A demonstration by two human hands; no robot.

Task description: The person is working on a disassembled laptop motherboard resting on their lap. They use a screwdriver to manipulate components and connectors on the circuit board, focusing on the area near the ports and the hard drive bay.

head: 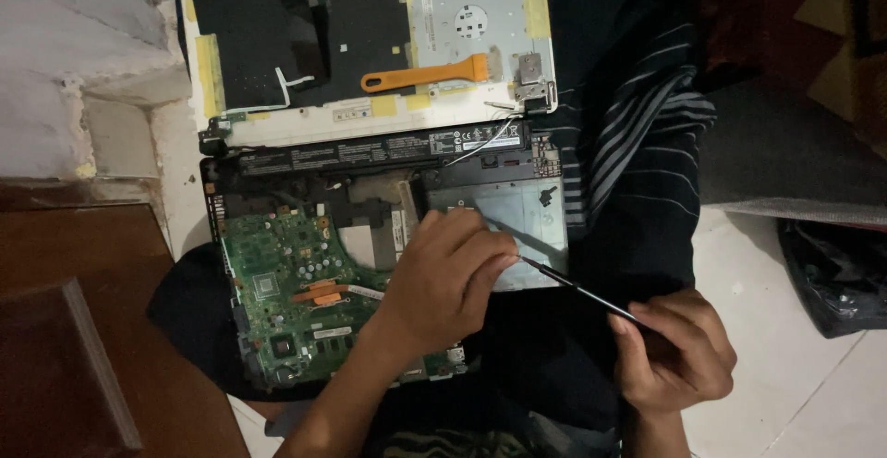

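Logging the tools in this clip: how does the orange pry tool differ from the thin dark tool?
The orange pry tool is broad, flat and lies untouched on the removed cover; the thin dark tool is slim, rod-like, gripped by the right hand, with its tip under the left hand. Both are elongated.

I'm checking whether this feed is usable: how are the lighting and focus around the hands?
Head view: dim, uneven light; the green circuit board reads clearly, the lap and left floor sink into shadow. The left hand is slightly soft, and the thin dark metal tool in the right hand nearly merges with dark cloth. No strong glare.

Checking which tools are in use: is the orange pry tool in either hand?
No, the orange pry tool lies on the detached cover, away from both hands.
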